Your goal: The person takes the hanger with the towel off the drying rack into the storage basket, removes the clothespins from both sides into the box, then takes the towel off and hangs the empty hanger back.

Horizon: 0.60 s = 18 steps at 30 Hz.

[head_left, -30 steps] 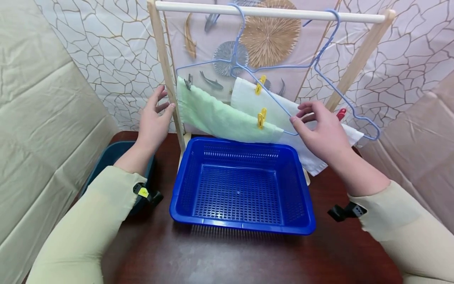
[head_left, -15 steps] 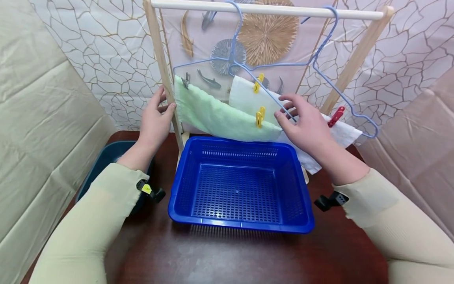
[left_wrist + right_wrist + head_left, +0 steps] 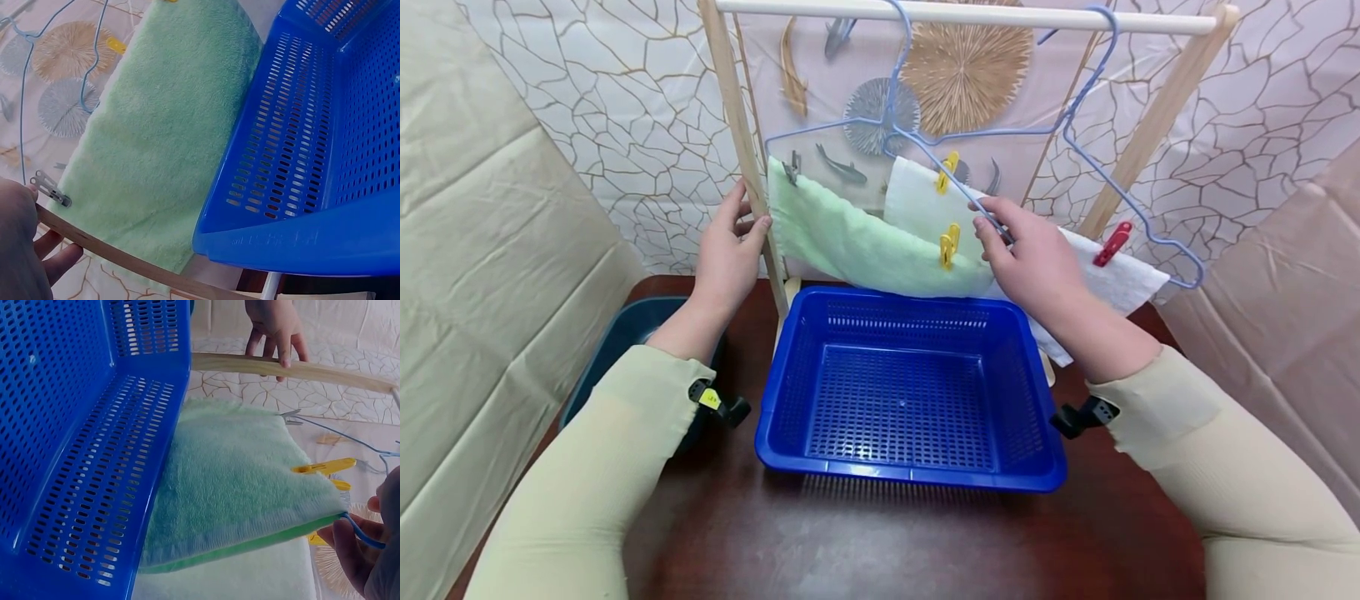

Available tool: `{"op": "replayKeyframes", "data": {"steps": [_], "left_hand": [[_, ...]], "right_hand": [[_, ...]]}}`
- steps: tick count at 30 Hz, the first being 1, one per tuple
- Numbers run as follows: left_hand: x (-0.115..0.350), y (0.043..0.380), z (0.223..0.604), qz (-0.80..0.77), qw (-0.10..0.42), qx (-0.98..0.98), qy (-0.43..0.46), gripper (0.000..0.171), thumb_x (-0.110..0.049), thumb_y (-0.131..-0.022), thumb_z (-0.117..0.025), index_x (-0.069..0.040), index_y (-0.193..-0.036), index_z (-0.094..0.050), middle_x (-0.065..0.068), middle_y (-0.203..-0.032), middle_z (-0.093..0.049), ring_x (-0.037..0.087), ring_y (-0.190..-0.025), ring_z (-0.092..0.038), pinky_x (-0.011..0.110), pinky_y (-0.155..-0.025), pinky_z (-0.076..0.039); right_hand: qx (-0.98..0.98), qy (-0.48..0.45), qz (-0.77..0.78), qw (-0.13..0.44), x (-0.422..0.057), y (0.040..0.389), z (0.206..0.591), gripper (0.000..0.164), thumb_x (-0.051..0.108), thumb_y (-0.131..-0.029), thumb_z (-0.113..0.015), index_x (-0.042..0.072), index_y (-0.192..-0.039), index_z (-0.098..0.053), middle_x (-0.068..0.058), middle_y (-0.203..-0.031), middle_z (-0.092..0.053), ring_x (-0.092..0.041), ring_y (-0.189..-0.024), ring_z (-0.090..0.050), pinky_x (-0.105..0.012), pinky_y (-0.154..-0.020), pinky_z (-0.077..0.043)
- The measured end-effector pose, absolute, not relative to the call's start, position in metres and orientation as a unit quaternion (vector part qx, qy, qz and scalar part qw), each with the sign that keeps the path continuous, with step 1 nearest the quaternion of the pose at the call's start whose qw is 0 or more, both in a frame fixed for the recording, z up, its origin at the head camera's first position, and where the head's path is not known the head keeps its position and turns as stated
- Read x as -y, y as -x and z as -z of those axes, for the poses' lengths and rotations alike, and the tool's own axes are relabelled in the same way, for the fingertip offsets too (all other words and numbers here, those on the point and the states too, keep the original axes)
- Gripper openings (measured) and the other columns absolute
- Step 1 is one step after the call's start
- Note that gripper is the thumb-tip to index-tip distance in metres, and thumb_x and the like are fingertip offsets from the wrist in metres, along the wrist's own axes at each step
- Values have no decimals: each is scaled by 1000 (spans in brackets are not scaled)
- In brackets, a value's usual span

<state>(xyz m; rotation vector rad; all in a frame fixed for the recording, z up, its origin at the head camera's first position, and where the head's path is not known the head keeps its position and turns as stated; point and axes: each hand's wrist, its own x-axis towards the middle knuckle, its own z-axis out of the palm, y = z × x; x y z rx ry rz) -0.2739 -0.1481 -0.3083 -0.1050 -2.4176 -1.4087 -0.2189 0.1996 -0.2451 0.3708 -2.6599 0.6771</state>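
Note:
My left hand (image 3: 727,254) holds the left wooden post (image 3: 739,125) of a clothes rack, thumb in front and fingers behind. My right hand (image 3: 1037,254) pinches the right lower part of a blue wire hanger (image 3: 892,92). From that hanger hangs a pale green towel (image 3: 857,237), held by a grey clothespin (image 3: 792,169) and a yellow clothespin (image 3: 950,246). In the right wrist view, my thumb and fingers are around the blue wire (image 3: 362,532) beside the towel's corner. Behind, a white towel (image 3: 910,196) hangs from a second blue hanger (image 3: 1093,75), with yellow and red clothespins (image 3: 1114,244).
A blue perforated basket (image 3: 910,477) stands on the dark wooden table (image 3: 850,550), right under the green towel. A dark teal bin (image 3: 617,329) is at the left, partly hidden by my left arm. The rack's top rail (image 3: 1000,15) runs above.
My right hand has moved left along the hanger's wire, uncovering the red clothespin. The left hand stays on the post, and the green towel hangs nearly as before.

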Motion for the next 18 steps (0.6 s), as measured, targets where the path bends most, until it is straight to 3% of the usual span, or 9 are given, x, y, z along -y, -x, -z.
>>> {"op": "replayKeyframes", "data": {"steps": [6, 18], "left_hand": [[148, 273, 308, 498, 170, 849, 41, 58, -36, -94, -48, -46, -141, -17, 1, -141, -42, 13, -119, -50, 32, -92, -47], [148, 274, 311, 501, 181, 845, 49, 58, -33, -94, -50, -47, -140, -18, 1, -139, -43, 14, -118, -50, 32, -90, -48]], "right_hand": [[935, -127, -280, 177, -199, 222, 247, 41, 46, -97, -33, 25, -125, -54, -1, -98, -66, -12, -73, -63, -33, -56, -48], [917, -124, -323, 200, -204, 222, 247, 37, 45, -97, -34, 23, -117, -57, 3, -89, -62, -11, -71, -62, -26, -46, -50]]}}
